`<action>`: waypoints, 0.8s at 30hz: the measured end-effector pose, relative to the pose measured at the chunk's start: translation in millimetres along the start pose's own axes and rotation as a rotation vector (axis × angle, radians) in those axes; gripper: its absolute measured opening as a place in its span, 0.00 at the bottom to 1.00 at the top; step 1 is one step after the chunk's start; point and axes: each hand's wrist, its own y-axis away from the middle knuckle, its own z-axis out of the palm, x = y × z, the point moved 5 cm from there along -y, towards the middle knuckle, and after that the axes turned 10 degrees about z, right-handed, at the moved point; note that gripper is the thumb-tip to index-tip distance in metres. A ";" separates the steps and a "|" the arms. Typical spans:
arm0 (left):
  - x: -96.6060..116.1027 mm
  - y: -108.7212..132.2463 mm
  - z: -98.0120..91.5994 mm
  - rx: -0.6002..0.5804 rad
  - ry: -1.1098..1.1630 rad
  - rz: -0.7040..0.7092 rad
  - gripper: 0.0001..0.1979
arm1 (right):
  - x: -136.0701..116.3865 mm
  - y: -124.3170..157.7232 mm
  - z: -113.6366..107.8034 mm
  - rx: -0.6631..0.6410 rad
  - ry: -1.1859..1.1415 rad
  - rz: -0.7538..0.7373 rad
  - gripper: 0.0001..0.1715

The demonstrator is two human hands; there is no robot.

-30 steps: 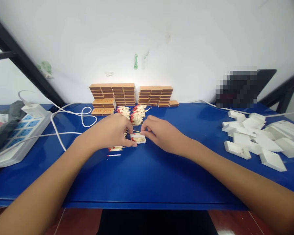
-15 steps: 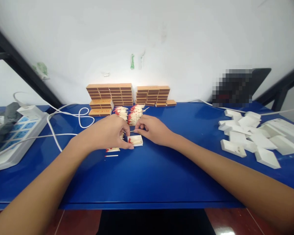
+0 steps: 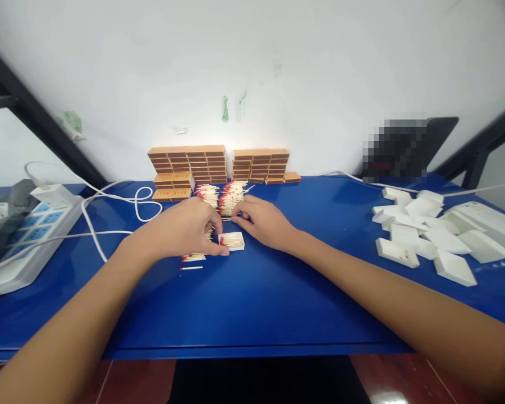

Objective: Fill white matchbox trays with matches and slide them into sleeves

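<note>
A small white matchbox tray (image 3: 241, 241) lies on the blue table, with red-tipped matches (image 3: 233, 240) inside. My left hand (image 3: 191, 227) grips the tray at its left side between thumb and fingers. Behind the tray stands a pile of matches (image 3: 231, 199), heads to the left. At its near edge my right hand (image 3: 261, 221) is closed in a pinch on the end of a matchstick (image 3: 226, 219). Another heap of matches (image 3: 207, 194) stands to the left, partly hidden by my left hand. One loose match (image 3: 192, 268) lies nearer, beside a few more.
Stacked matchboxes (image 3: 187, 163) line the wall, with a second stack (image 3: 261, 164) to their right. Several white trays (image 3: 421, 230) lie heaped at the right. White cables (image 3: 95, 224) and a power strip (image 3: 46, 224) occupy the left, and a dark device (image 3: 440, 146) leans at the back right.
My right hand has moved slightly away from the tray, toward the near edge of the match pile. My left hand keeps its grip on the tray. The view has shifted slightly.
</note>
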 end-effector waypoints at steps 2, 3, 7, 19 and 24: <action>-1.2 -0.3 0.6 0.007 0.001 0.004 0.16 | 0.3 -0.4 0.4 -0.017 0.022 0.031 0.05; -1.8 -0.8 0.9 0.009 0.002 0.004 0.16 | 0.4 -0.3 0.3 -0.028 0.040 0.043 0.05; -3.9 -2.6 1.6 0.005 -0.011 0.001 0.16 | -0.4 1.9 -6.2 -0.069 0.083 0.047 0.06; -2.5 -2.6 -1.5 0.031 -0.090 -0.012 0.17 | -27.6 25.6 -19.9 -0.159 0.003 -0.069 0.05; -3.7 -2.4 -0.2 0.034 -0.067 0.001 0.17 | -20.2 13.1 -22.4 0.041 -0.054 -0.010 0.08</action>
